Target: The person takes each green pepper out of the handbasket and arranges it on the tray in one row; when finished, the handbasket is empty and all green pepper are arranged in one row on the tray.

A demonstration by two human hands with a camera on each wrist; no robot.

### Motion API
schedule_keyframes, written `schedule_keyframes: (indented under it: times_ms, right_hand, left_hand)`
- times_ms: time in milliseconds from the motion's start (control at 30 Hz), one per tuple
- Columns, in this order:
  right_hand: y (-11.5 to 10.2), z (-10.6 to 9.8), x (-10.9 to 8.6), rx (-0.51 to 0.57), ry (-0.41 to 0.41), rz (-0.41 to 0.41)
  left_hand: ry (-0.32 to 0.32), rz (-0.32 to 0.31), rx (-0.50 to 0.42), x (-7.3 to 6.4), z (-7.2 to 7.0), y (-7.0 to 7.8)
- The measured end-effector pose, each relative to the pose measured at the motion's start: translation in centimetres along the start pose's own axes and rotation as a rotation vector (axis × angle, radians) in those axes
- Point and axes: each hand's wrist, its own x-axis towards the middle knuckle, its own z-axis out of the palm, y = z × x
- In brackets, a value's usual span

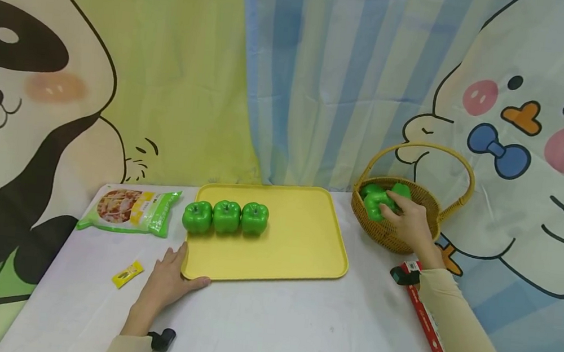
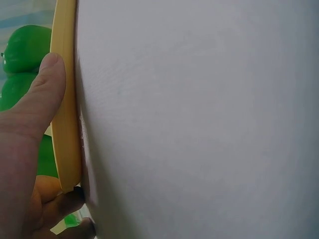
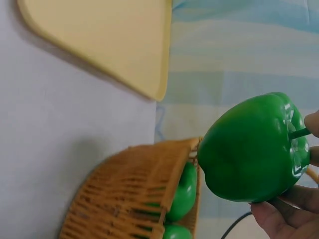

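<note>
My right hand (image 1: 407, 219) grips a glossy green bell pepper (image 3: 249, 149) by its stem end, above the mouth of a wicker basket (image 1: 388, 238). The right wrist view shows other green peppers (image 3: 183, 194) inside the basket, partly hidden by its wall. My left hand (image 1: 168, 278) rests at the near left corner of a yellow tray (image 1: 296, 240), thumb (image 2: 47, 89) along the front rim and fingers by the left side. In a row on the tray's left part sit three green peppers: the left pepper (image 1: 197, 217), middle pepper (image 1: 226, 217) and right pepper (image 1: 254, 219).
A green and white food packet (image 1: 128, 210) lies left of the tray, with a small yellow sachet (image 1: 127, 274) nearer me. A long red box (image 1: 432, 332) lies under my right forearm. The basket's tall handle (image 1: 425, 146) arches beside my right hand. Printed curtains hang behind the table.
</note>
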Motion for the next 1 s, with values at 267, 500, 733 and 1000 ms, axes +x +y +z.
schedule_keyframes:
  times_ms: [267, 500, 733, 1000]
  right_hand:
    - [-2.5, 2.5, 0.4, 0.083, -0.051, -0.011]
    - [-5.1, 5.2, 0.8, 0.164, -0.073, -0.034]
    - [-7.1, 7.9, 0.7, 0.282, -0.221, 0.044]
    - [-9.4, 11.1, 0.7, 0.275, -0.322, 0.116]
  left_hand:
    - [0.004, 0.003, 0.006, 0.0, 0.3, -0.2]
    - [0.008, 0.003, -0.003, 0.0, 0.3, -0.2]
    - [0.02, 0.014, 0.002, 0.0, 0.4, -0.1]
    - [0.014, 0.002, 0.009, 0.1, 0.2, -0.1]
